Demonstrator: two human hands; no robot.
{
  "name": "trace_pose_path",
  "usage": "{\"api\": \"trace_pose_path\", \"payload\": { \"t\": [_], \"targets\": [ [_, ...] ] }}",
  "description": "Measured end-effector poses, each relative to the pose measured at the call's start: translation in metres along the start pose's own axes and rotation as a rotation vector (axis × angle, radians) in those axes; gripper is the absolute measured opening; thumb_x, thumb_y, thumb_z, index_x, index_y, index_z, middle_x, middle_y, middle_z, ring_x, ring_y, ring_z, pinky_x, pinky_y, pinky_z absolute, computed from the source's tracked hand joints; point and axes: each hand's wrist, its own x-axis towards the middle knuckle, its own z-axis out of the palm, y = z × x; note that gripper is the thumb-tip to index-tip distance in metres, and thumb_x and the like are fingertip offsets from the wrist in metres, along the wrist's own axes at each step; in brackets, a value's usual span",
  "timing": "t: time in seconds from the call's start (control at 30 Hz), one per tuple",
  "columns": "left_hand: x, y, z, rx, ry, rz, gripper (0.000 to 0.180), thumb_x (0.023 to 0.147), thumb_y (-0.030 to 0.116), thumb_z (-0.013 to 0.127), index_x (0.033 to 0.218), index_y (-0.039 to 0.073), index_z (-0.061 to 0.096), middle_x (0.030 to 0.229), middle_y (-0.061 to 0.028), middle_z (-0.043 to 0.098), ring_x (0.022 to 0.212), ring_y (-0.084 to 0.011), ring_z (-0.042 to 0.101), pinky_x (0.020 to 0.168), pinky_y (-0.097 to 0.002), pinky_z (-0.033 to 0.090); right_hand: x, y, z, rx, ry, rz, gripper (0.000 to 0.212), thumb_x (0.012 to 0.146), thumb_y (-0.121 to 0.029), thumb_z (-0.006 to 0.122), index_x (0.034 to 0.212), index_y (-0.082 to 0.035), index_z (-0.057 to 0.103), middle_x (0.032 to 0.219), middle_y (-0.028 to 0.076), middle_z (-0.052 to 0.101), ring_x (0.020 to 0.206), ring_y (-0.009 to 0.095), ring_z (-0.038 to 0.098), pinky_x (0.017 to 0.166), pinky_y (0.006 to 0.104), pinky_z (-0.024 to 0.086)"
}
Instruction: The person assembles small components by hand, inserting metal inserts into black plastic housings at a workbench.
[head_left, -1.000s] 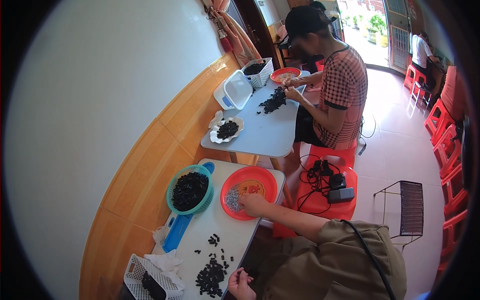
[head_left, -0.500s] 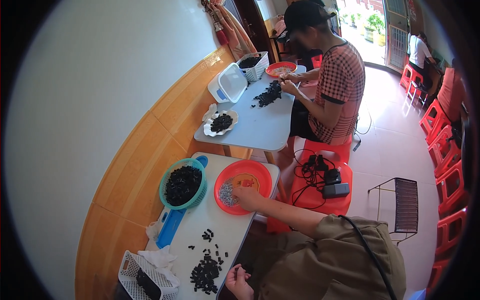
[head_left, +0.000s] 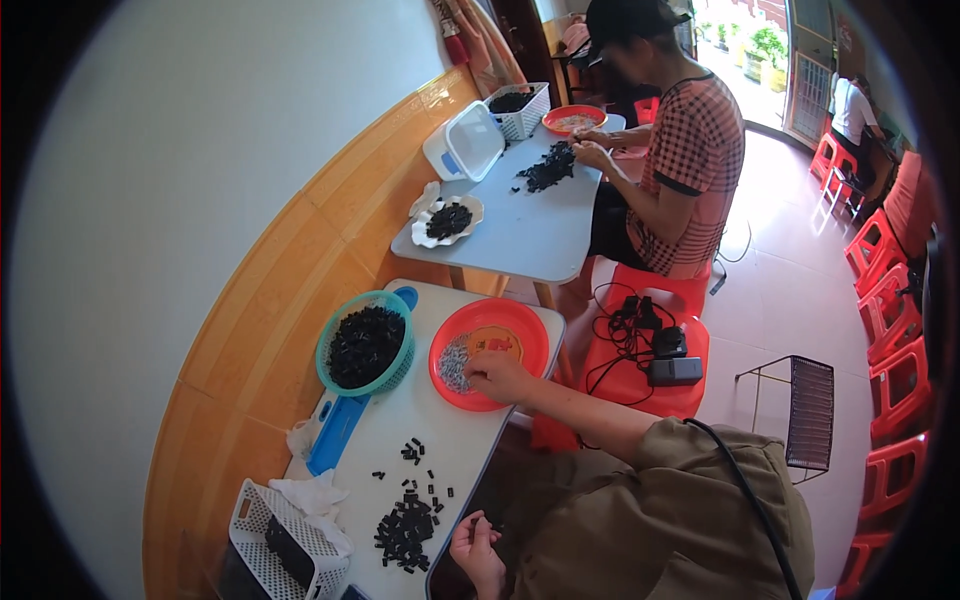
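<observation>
My right hand (head_left: 499,378) is over the near edge of a round red tray (head_left: 533,350), its fingers bent together at a pile of small silvery metal pieces (head_left: 454,364). Whatever those fingertips hold is too small to make out. My left hand (head_left: 479,553) is at the table's near edge with its fingers curled; a small dark bit shows by the fingertips, its kind unclear. Beside this hand, a heap of short black plastic pieces (head_left: 404,532) lies on the white table (head_left: 350,505), with several strays around it.
A teal basket (head_left: 408,362) full of black pieces stands left of the tray. White baskets (head_left: 243,530) and a blue strip (head_left: 338,437) line the wall side. Beyond, a co-worker (head_left: 690,170) handles black pieces at a grey table (head_left: 520,245). A red stool (head_left: 610,365) carries cables and adapters.
The whole view has shifted slightly. My right hand stays at the tray, a little back from the metal pieces. My left hand keeps its curled pose by the table edge.
</observation>
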Motion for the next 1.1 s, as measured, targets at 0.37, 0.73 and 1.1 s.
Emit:
{"api": "trace_pose_path", "payload": {
  "t": [0.37,0.73,1.1],
  "targets": [
    [0.031,-0.006,-0.01,0.06,0.056,0.155,0.006,0.087,0.001,0.063,0.092,-0.002,0.062,0.074,-0.0021,0.058,0.061,-0.0073,0.051,0.058,-0.0195,0.043,0.006,-0.044,0.032,0.314,-0.043,0.005,0.011,0.076,0.002,0.064,0.087,0.0,0.066,0.081,0.013,0.065,0.076,0.024,0.064,0.068,0.0331,0.051],
    [0.067,0.007,-0.01,0.028,0.212,0.31,0.007,0.09,0.004,0.06,0.094,-0.001,0.06,0.079,-0.0025,0.057,0.062,-0.0084,0.052,0.058,-0.02,0.043,-0.034,-0.093,0.088,0.58,-0.536,0.072,0.01,0.081,-0.001,0.063,0.091,0.0,0.066,0.084,0.01,0.064,0.079,0.022,0.063,0.071,0.0321,0.05],
    [0.05,-0.004,-0.008,0.037,0.22,0.306,0.008,0.092,0.005,0.058,0.096,-0.001,0.06,0.077,-0.002,0.058,0.062,-0.0071,0.051,0.058,-0.0194,0.043,-0.054,-0.102,0.085,0.706,-0.594,0.143,0.01,0.082,0.0,0.062,0.091,0.001,0.065,0.086,0.01,0.064,0.081,0.02,0.062,0.073,0.0307,0.05]
  ]
}}
